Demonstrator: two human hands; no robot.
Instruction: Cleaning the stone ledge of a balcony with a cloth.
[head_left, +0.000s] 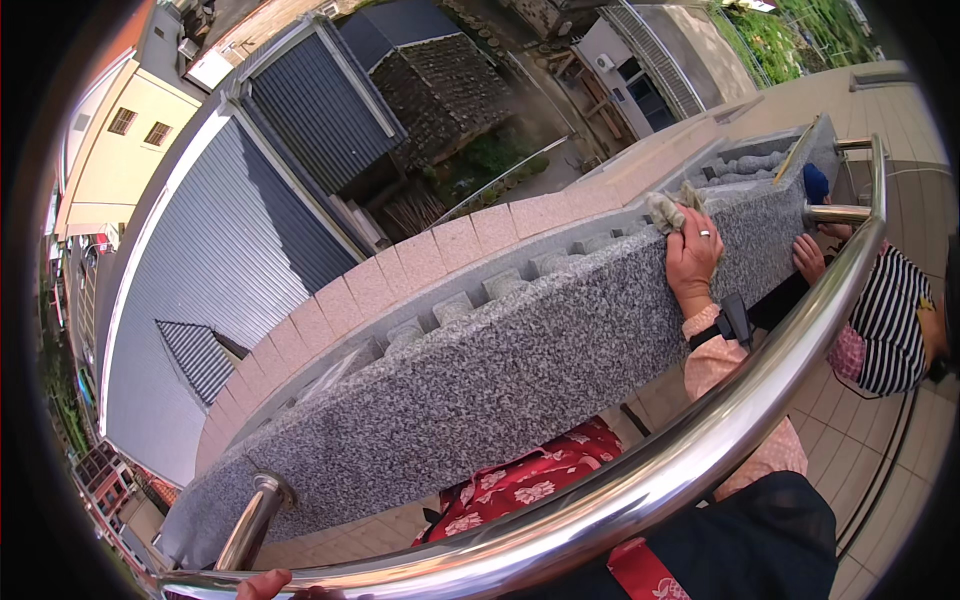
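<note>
My right hand (694, 251), with a ring and a wrist device, presses a crumpled pale cloth (666, 212) on the top edge of a speckled grey granite balustrade rail (480, 352). At the bottom left, part of my left hand (264, 583) curls over a polished steel handrail (675, 465); the rest of it is hidden. This handrail curves across in front of me and is fixed to the granite by short steel posts (251, 525). Beyond the top edge, stone balusters (502, 283) show. Red floral fabric (532, 480) is visible below the granite.
At the right, another person in a striped garment (892, 322) has a hand (808, 256) at the granite, near a blue cloth (816, 184). A thin yellow strip (793, 154) lies across the granite rail. Past the pinkish stone ledge (375, 285) is a drop to roofs (217, 232) and a yard.
</note>
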